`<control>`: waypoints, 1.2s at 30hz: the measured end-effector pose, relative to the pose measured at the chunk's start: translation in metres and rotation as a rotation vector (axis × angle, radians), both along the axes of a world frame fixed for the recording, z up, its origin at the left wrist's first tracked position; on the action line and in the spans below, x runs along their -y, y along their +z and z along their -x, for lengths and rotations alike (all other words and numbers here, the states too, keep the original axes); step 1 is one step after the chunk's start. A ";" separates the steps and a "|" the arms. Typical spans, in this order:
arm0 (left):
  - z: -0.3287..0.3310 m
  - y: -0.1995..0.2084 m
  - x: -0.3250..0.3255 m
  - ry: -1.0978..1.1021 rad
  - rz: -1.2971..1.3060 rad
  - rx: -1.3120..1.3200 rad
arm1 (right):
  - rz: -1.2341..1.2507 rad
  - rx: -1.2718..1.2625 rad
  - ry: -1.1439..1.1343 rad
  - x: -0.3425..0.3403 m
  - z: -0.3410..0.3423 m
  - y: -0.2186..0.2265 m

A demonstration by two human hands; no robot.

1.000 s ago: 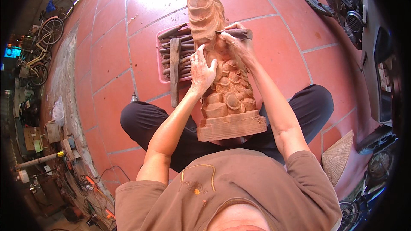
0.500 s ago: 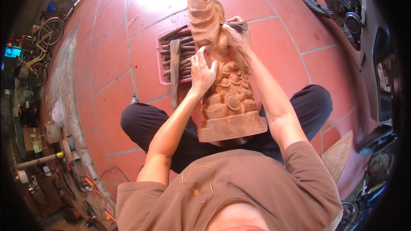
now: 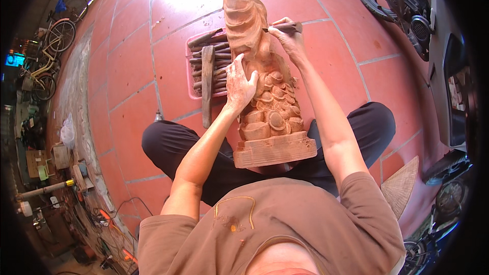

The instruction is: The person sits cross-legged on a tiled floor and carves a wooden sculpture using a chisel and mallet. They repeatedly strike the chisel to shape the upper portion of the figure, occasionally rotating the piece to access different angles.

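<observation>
A carved wooden statue (image 3: 277, 107) with draped folds and rounded lumps lies between my legs, its flat base close to my body. My left hand (image 3: 240, 82) rests flat on its left side, fingers stretched and thumb apart. In my right hand (image 3: 288, 38) is a carving chisel (image 3: 287, 28) with a dark handle, its tip pointing left at the statue's upper right edge. Whether the tip touches the wood I cannot tell. Left of the statue stands a pink tray (image 3: 191, 82) of several dark-handled tools (image 3: 216, 58). A long wooden mallet (image 3: 207, 86) leans across the tray's near edge.
Red tiles (image 3: 132, 61) cover the floor. A motorcycle (image 3: 402, 5) stands at the far right, with a conical hat (image 3: 400, 187) lower down. Along the left are bicycles (image 3: 51, 46), a white plastic bag (image 3: 68, 131) and a cluttered strip of tools and cables (image 3: 104, 219).
My right hand has moved right with the chisel, away from the statue's surface, uncovering more of its right side. My left hand stays in place.
</observation>
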State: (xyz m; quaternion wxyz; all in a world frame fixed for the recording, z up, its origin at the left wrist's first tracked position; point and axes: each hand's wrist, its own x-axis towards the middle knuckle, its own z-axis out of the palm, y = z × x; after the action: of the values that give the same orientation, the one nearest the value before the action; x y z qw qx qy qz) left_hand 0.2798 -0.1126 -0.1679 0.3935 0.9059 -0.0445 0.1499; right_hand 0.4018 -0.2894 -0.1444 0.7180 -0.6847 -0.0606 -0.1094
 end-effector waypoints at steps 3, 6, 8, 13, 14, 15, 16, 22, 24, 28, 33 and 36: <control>0.000 0.002 0.001 -0.007 0.001 -0.001 | 0.019 -0.009 -0.011 -0.003 -0.010 -0.011; 0.000 -0.001 0.001 0.009 0.007 0.001 | 0.103 -0.006 -0.010 -0.006 -0.005 -0.005; -0.001 -0.003 0.000 0.022 -0.009 0.019 | 0.103 0.000 0.022 -0.008 0.005 0.005; 0.001 0.000 -0.001 0.023 -0.018 0.005 | 0.003 -0.082 0.186 -0.009 0.026 0.024; 0.001 0.000 -0.002 0.024 -0.020 0.003 | -0.023 -0.088 0.207 -0.007 0.028 0.026; 0.001 0.000 -0.001 0.017 -0.019 -0.001 | -0.012 -0.123 0.224 -0.003 0.031 0.031; 0.001 0.000 -0.002 0.013 -0.018 -0.007 | -0.006 -0.111 0.188 -0.001 0.027 0.026; 0.001 0.002 0.001 0.002 -0.008 -0.019 | 0.102 -0.016 0.050 -0.003 -0.009 0.006; 0.002 0.001 0.001 0.007 -0.008 -0.016 | 0.176 0.011 0.033 -0.005 -0.010 0.005; 0.000 -0.001 0.001 0.007 -0.006 0.005 | 0.274 -0.002 0.093 -0.002 -0.006 0.011; 0.000 -0.003 -0.002 0.028 -0.019 0.013 | 0.093 -0.090 0.267 0.002 0.015 0.023; 0.001 -0.001 -0.003 0.033 -0.023 0.002 | 0.057 -0.169 0.323 0.006 0.022 0.036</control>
State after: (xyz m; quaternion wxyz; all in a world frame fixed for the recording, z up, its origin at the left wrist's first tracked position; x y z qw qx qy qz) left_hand 0.2787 -0.1096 -0.1692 0.3805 0.9109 -0.0318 0.1565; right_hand 0.3794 -0.2950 -0.1084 0.7091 -0.6929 -0.1122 0.0670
